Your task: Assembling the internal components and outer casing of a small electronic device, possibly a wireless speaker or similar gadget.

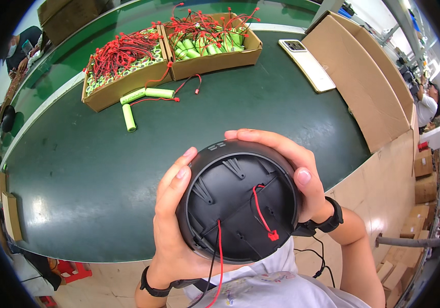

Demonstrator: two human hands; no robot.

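Housing point(239, 209) round, hollow face upward; left fingers point(170, 193), right fingers point(281, 147) spread, clasping opposite sides.

Dark green table point(86, 169), pale floor point(366, 197), bright lights point(439, 68)

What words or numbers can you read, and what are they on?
None can be read clearly.
Black round housing: no readable text.
Loose green cell: tiny marks, too small to read.
Pale shirt: blurred print, not readable.
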